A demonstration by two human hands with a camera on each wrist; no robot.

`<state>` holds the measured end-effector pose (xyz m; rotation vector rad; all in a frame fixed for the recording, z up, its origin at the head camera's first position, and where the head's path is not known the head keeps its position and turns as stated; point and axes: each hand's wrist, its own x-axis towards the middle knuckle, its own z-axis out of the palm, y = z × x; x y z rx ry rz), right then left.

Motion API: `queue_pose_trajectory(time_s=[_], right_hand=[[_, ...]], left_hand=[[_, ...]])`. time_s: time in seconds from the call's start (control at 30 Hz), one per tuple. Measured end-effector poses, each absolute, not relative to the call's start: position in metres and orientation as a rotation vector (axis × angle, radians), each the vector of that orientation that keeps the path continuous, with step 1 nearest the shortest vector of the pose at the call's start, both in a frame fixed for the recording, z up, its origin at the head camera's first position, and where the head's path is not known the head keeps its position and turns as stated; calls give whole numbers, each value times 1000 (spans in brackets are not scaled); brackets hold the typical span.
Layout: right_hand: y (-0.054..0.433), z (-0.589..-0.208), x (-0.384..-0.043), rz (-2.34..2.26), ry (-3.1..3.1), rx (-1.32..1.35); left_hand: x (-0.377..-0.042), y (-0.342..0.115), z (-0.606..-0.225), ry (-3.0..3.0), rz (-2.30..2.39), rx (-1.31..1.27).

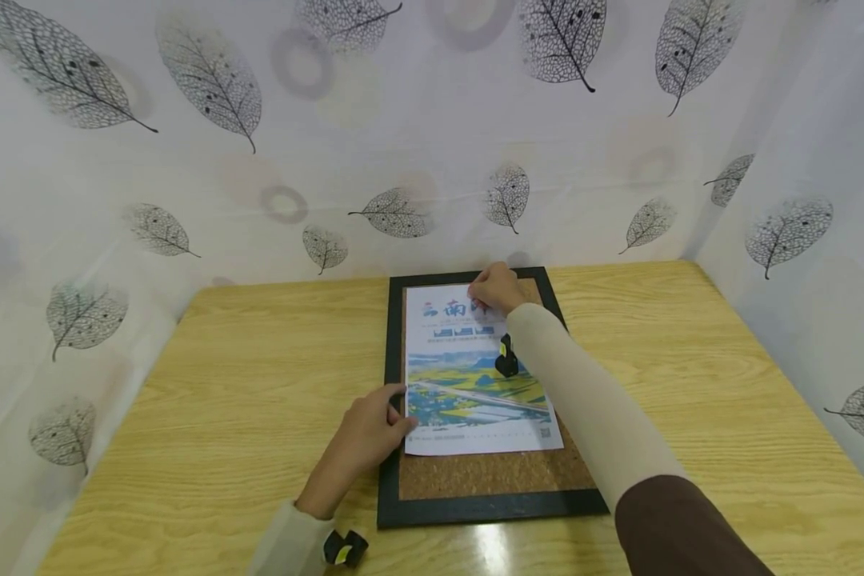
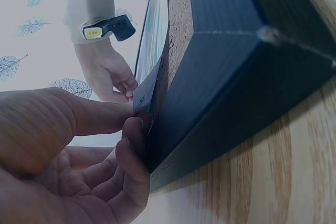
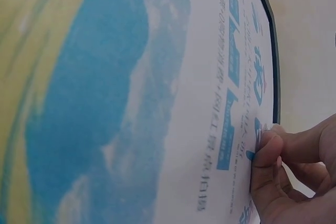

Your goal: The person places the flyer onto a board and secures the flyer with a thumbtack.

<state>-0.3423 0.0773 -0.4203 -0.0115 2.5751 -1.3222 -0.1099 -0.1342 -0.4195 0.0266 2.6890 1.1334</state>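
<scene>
A printed poster [image 1: 468,384] with a landscape and blue lettering lies on a black-framed corkboard [image 1: 468,478], covering most of the cork. At the poster's lower left edge, my left hand [image 1: 363,428] pinches the paper between thumb and finger. The left wrist view shows the poster's corner [image 2: 145,93] lifted slightly off the cork, the hand [image 2: 100,156] beside the black frame. My right hand [image 1: 500,288] is over the poster's top lettering. Its thumb and finger [image 3: 270,150] press together against the paper, around something small and mostly hidden; its kind cannot be told.
The board lies on a wood-grain table [image 1: 281,360], against a white leaf-patterned cloth [image 1: 432,160] at the back. More cloth hangs at both sides. A small black device with a yellow label is worn on each wrist, the right one [image 1: 507,358] over the poster.
</scene>
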Motion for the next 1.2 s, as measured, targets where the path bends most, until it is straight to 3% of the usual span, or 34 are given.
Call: queue_pose_trajectory(time_s=[1.2], right_hand=[[69,-421,-337,-1190,2730,20]], left_hand=[[-110,-132,-419,2698,1105,13]])
